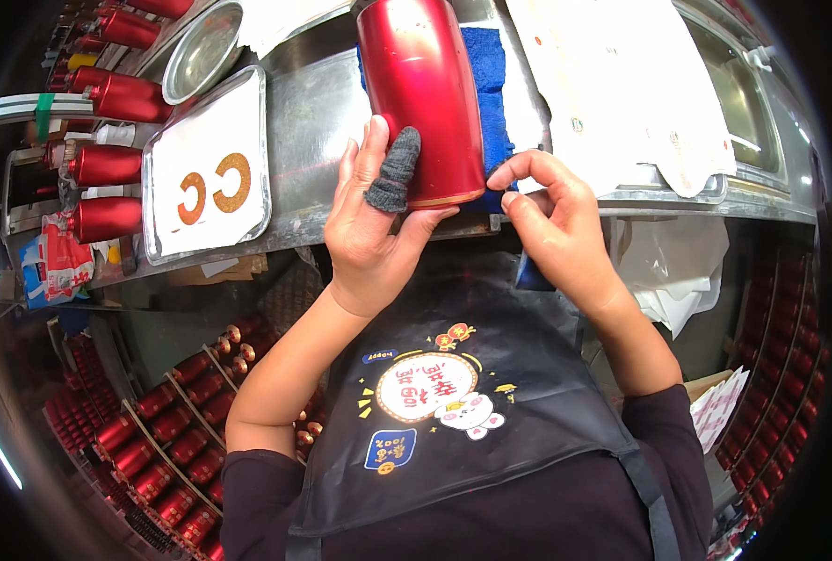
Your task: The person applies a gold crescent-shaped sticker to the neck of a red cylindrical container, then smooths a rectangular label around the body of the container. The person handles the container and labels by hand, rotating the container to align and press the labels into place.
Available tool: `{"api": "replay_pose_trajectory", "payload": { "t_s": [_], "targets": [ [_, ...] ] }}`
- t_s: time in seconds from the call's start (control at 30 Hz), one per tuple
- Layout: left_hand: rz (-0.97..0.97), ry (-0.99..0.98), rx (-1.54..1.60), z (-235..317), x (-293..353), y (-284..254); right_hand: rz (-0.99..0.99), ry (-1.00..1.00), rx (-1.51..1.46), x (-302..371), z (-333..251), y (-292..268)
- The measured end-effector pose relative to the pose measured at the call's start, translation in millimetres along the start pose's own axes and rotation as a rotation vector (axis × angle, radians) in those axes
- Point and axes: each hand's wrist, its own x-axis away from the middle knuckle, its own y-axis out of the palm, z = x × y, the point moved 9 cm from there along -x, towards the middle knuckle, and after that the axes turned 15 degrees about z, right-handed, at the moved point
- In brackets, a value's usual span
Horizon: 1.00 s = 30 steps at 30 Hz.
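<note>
Head: red bottle (425, 103) (against left fingers (371, 157))

Apron (537, 402), black, grey straps (654, 505); round badge (427, 386) with red lettering, white cartoon animal (468, 416) at its four o'clock, blue patch (390, 451) at seven. Short-sleeved shirt (262, 486), dark, seemingly plum-black. Finger cover (397, 168), ribbed grey knit, left hand (369, 245).

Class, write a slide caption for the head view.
Left hand against a red bottle, over a blue cloth; right hand beside its near end.
</note>
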Motion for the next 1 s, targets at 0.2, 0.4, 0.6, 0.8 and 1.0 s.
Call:
{"api": "replay_pose_trajectory", "payload": {
  "t_s": [0.2, 0.4, 0.6, 0.8, 1.0],
  "targets": [
    [-0.074, 0.002, -0.046, -5.2, 30.3, -16.7, 0.168, -0.425, 0.239, 13.6, -29.2, 12.0],
    [-0.139, 0.036, -0.105, -6.6, 50.3, -13.5, 0.295, -0.554, 0.255, 5.4, -32.3, 24.6],
    [-0.161, 0.088, -0.120, -0.5, 46.2, -10.7, 0.208, -0.434, 0.151, -1.4, -21.9, 21.3],
    [-0.129, 0.095, -0.132, 0.2, 41.2, -8.6, 0.219, -0.393, 0.131, -2.4, -20.8, 18.7],
    [-0.174, 0.015, -0.147, -6.5, 46.6, -9.2, 0.185, -0.412, 0.144, -1.2, -20.5, 23.5]
  ]
}}
